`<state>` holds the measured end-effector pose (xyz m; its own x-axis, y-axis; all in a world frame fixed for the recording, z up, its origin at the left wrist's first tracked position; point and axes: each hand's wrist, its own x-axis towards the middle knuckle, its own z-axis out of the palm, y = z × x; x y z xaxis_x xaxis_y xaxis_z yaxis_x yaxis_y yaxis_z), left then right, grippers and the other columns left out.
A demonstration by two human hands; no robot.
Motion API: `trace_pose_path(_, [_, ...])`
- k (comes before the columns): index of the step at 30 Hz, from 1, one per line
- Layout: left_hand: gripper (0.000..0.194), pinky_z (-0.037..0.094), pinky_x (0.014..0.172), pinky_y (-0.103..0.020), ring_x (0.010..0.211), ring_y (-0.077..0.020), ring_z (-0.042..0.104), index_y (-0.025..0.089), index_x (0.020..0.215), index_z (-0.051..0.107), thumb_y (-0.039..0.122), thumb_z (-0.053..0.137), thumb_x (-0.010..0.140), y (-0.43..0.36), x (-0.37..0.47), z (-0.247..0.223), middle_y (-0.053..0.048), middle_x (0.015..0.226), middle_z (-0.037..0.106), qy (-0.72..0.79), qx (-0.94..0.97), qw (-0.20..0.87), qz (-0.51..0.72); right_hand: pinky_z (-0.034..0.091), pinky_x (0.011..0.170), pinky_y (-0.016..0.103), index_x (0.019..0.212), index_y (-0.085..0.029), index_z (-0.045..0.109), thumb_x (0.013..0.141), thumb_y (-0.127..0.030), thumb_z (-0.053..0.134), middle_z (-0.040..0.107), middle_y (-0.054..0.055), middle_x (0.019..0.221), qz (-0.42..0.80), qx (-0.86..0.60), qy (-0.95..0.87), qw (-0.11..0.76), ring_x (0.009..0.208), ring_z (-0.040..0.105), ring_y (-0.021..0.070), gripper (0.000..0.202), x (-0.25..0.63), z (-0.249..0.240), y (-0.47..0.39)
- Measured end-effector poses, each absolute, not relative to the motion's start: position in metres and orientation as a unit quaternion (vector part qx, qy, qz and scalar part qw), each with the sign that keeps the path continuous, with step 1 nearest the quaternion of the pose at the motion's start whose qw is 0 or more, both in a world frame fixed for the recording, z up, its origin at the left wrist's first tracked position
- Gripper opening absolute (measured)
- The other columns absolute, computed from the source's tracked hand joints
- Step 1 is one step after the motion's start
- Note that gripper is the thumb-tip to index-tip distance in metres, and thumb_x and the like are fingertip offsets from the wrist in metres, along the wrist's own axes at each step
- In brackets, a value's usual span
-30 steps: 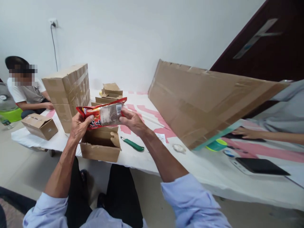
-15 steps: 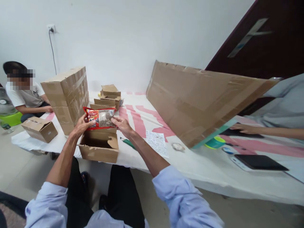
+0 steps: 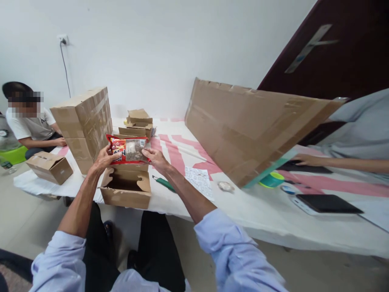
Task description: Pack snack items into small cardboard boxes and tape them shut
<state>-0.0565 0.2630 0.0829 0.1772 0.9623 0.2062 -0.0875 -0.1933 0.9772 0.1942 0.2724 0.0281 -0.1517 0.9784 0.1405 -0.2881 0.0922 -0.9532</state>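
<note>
A red food packet with a clear window is held up level between both hands. My left hand grips its left end, thumb across the front. At its right end, my right hand pinches the edge. Just below the packet stands an open cardboard box at the table's near edge, its inside dark. A green cutter lies to the right of this box, near my right forearm.
Stacked taped boxes and a small box stand left. Open cartons lie behind. Right are a sticker sheet, tape roll, large cardboard panel, green tape and black device. People sit at both sides.
The view has shifted slightly, so the panel and the things on the right appear a little further left. Both hands keep hold of the packet in nearly the same pose.
</note>
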Motion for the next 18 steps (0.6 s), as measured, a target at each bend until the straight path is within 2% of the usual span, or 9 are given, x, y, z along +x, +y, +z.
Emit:
trace_pose_path(5, [0.068, 0.063, 0.079, -0.032, 0.084, -0.0208, 0.077, 0.015, 0.114, 0.073, 0.037, 0.103, 0.057, 0.247, -0.051, 0.112, -0.007, 0.101, 0.082, 0.328, 0.629, 0.469, 0.526, 0.067, 0.085, 0.036, 0.112, -0.020, 0.078, 0.062, -0.063, 0.099, 0.082, 0.007, 0.110, 0.560, -0.301, -0.550, 0.541, 0.100, 0.077, 0.0236, 0.068, 0.211, 0.068, 0.253])
trace_pose_path(7, [0.069, 0.065, 0.085, -0.035, 0.092, -0.0244, 0.078, 0.016, 0.118, 0.074, 0.038, 0.103, 0.061, 0.239, -0.048, 0.122, -0.009, 0.109, 0.082, 0.309, 0.647, 0.452, 0.531, 0.066, 0.090, 0.037, 0.116, -0.020, 0.079, 0.064, -0.061, 0.099, 0.082, 0.006, 0.112, 0.549, -0.283, -0.578, 0.534, 0.103, 0.077, 0.0240, 0.069, 0.216, 0.081, 0.242])
trace_pose_path(10, [0.069, 0.066, 0.091, -0.038, 0.101, -0.0281, 0.079, 0.016, 0.120, 0.074, 0.039, 0.104, 0.062, 0.228, -0.044, 0.125, -0.011, 0.116, 0.081, 0.297, 0.660, 0.440, 0.532, 0.063, 0.095, 0.039, 0.111, -0.019, 0.080, 0.066, -0.059, 0.098, 0.082, 0.006, 0.109, 0.534, -0.281, -0.595, 0.531, 0.101, 0.076, 0.0235, 0.062, 0.218, 0.086, 0.227])
trace_pose_path(14, [0.069, 0.065, 0.092, -0.041, 0.107, -0.0313, 0.077, 0.016, 0.121, 0.074, 0.048, 0.100, 0.066, 0.216, -0.050, 0.113, -0.015, 0.121, 0.080, 0.322, 0.704, 0.414, 0.479, 0.063, 0.085, 0.039, 0.100, -0.017, 0.081, 0.066, -0.057, 0.097, 0.081, 0.007, 0.099, 0.512, -0.332, -0.573, 0.547, 0.090, 0.075, 0.0228, 0.055, 0.224, 0.064, 0.220])
trace_pose_path(16, [0.066, 0.064, 0.091, -0.040, 0.111, -0.0316, 0.076, 0.018, 0.121, 0.075, 0.052, 0.097, 0.069, 0.209, -0.061, 0.105, -0.015, 0.123, 0.079, 0.369, 0.727, 0.353, 0.459, 0.063, 0.080, 0.037, 0.098, -0.017, 0.080, 0.064, -0.058, 0.096, 0.081, 0.006, 0.098, 0.489, -0.365, -0.541, 0.579, 0.086, 0.074, 0.0223, 0.055, 0.237, 0.046, 0.225])
trace_pose_path(18, [0.060, 0.063, 0.087, -0.037, 0.106, -0.0295, 0.077, 0.020, 0.117, 0.077, 0.056, 0.093, 0.073, 0.199, -0.078, 0.097, -0.014, 0.123, 0.079, 0.427, 0.729, 0.283, 0.455, 0.062, 0.077, 0.035, 0.098, -0.019, 0.079, 0.061, -0.059, 0.097, 0.081, 0.005, 0.097, 0.463, -0.400, -0.492, 0.620, 0.084, 0.074, 0.0208, 0.057, 0.257, 0.027, 0.234])
